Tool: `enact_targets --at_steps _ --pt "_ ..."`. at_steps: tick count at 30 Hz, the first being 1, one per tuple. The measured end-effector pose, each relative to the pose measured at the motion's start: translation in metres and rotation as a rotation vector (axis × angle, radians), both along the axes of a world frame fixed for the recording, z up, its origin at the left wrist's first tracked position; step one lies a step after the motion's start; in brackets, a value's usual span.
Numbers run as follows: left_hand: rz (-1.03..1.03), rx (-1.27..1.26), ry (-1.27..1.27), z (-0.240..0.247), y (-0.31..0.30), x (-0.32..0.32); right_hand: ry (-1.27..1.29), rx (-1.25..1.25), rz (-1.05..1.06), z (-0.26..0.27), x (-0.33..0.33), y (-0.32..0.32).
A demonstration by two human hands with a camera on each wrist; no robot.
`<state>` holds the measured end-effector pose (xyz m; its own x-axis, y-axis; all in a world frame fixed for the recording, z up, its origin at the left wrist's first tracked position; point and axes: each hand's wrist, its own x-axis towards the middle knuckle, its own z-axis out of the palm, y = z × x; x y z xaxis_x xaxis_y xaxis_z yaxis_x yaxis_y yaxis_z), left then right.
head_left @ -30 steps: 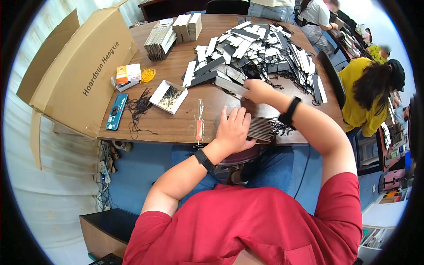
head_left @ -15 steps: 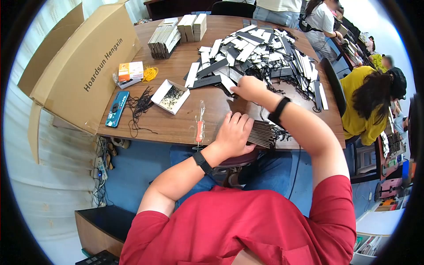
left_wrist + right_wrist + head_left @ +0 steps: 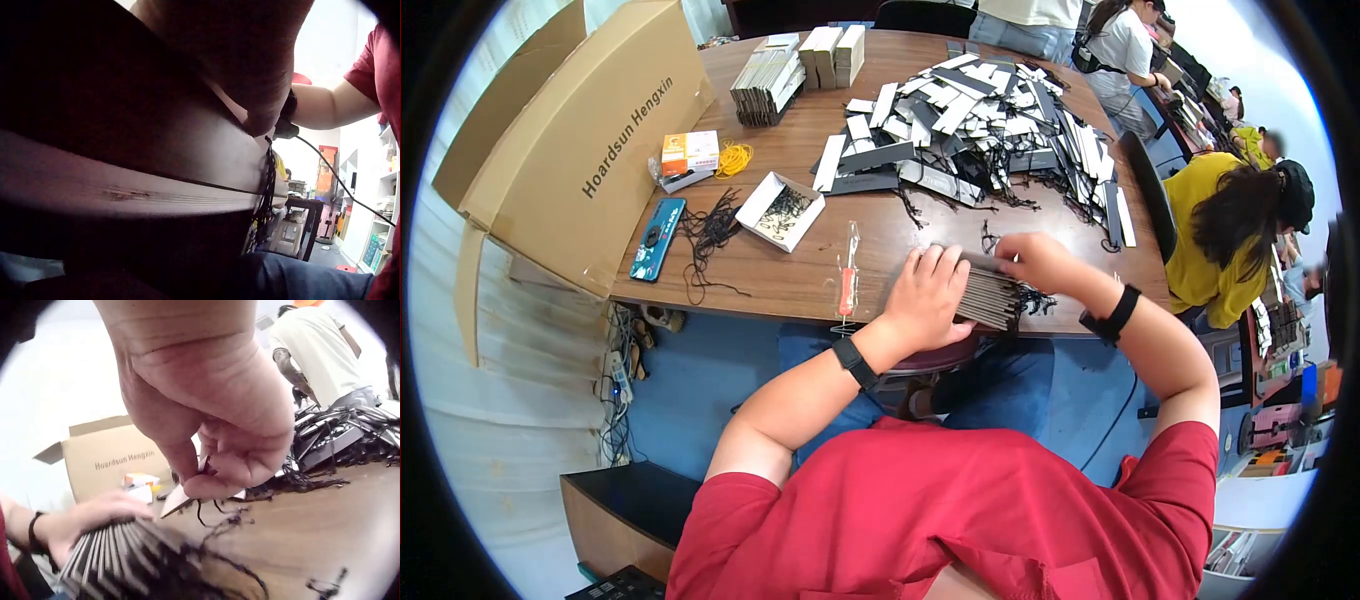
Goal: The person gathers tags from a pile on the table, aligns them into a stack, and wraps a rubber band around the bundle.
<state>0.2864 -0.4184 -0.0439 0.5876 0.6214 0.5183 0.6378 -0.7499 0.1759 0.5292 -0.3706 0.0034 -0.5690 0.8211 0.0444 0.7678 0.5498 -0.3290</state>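
Observation:
My left hand (image 3: pixel 928 296) holds the left end of a row of upright strip-shaped hang tags (image 3: pixel 990 302), fingers over the far side and thumb at the near side. The tags stand packed on edge by the table's near edge, and their black cords (image 3: pixel 1036 300) trail out to the right. At the far right corner of this row, my right hand (image 3: pixel 1040 262) pinches a single hang tag (image 3: pixel 177 501) between thumb and fingers, as the right wrist view shows. Most of that tag is hidden behind the fingers. The left wrist view is dark and shows mainly the table's edge (image 3: pixel 206 134).
A big loose pile of black and white tags (image 3: pixel 960 115) covers the far right. Bundled stacks (image 3: pixel 766 85), a carton (image 3: pixel 600 130), a white box of small parts (image 3: pixel 782 212), black cords (image 3: pixel 712 235), a phone (image 3: pixel 658 240) and an orange-handled tool (image 3: pixel 847 285) lie leftward.
My right hand reached the near edge of the pile, took a tag there and came back toward me to the row. The left hand has stayed at the row.

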Motion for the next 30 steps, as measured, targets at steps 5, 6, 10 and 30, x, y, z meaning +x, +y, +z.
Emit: enact_targets --at_steps 5,6,10,30 --pt "0.007 0.020 0.048 0.002 0.001 0.000 0.033 -0.270 0.155 -0.009 0.000 0.037" --pt "-0.001 -0.002 0.051 0.002 0.002 0.000 0.010 -0.381 0.202 -0.007 0.001 0.053" --pt "-0.030 -0.046 0.034 -0.001 0.003 -0.001 0.197 0.170 -0.033 -0.004 -0.057 0.080" --pt "0.006 0.013 0.052 -0.001 -0.002 0.001 1.142 -0.067 -0.324 0.057 0.006 0.033"
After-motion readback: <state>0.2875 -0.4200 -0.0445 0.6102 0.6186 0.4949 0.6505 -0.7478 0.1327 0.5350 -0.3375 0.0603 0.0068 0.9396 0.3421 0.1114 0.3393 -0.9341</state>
